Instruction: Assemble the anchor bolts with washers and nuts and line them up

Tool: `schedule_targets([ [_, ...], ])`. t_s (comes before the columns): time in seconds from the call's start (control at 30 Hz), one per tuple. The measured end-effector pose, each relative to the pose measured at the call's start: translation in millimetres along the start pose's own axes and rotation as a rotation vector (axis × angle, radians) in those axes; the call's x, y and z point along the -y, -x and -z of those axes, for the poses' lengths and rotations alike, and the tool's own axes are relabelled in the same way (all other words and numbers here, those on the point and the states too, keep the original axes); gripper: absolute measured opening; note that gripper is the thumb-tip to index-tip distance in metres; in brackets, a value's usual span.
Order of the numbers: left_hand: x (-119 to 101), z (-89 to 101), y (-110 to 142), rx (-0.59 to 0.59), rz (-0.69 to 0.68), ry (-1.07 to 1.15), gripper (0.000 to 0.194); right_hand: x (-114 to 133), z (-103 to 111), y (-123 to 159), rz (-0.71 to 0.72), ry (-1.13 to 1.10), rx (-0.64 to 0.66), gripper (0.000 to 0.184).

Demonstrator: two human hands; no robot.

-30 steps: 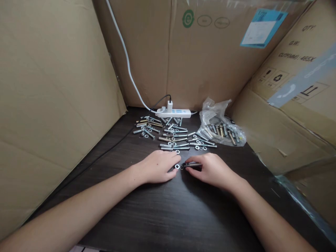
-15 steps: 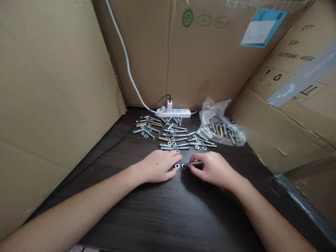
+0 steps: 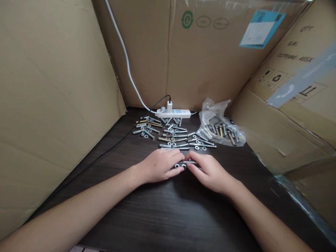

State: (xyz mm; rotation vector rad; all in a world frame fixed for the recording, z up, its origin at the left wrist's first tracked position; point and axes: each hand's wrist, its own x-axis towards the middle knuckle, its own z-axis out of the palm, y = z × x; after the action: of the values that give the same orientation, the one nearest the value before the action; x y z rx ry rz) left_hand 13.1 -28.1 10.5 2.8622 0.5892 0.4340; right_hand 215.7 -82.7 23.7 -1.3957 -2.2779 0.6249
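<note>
Near a "QTY" carton (image 3: 296, 122), right fingers (image 3: 195, 169) clamp a bolt (image 3: 192, 162); left fingers' (image 3: 174, 172) grip unclear.

The bolts (image 3: 149, 134) are shiny metal, the boxes (image 3: 141, 52) matt cardboard.

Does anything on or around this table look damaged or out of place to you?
Yes: the cardboard box at the right has a small, torn-looking flap near its lower edge, breaking its flat face. Nothing clearly odd shows around the left hand and right hand, though they partly hide the metal rod between them.
</note>
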Motion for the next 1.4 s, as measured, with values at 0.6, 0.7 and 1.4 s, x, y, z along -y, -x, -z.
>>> schedule_targets([
  [0.6,0.9,-1.1,0.5,-0.05,-0.015,-0.025,0.017,5.0,-6.8,-2.5,-0.038,0.023,0.033,0.008],
  [0.7,0.9,-0.8,0.5,-0.055,-0.007,-0.005,0.017,5.8,-6.5,-2.1,-0.044,0.03,0.032,0.009],
  [1.4,6.1,2.4,1.7,-0.118,0.082,-0.004,0.013,-11.9,-3.4,-3.4,-0.034,0.04,-0.083,0.017],
])
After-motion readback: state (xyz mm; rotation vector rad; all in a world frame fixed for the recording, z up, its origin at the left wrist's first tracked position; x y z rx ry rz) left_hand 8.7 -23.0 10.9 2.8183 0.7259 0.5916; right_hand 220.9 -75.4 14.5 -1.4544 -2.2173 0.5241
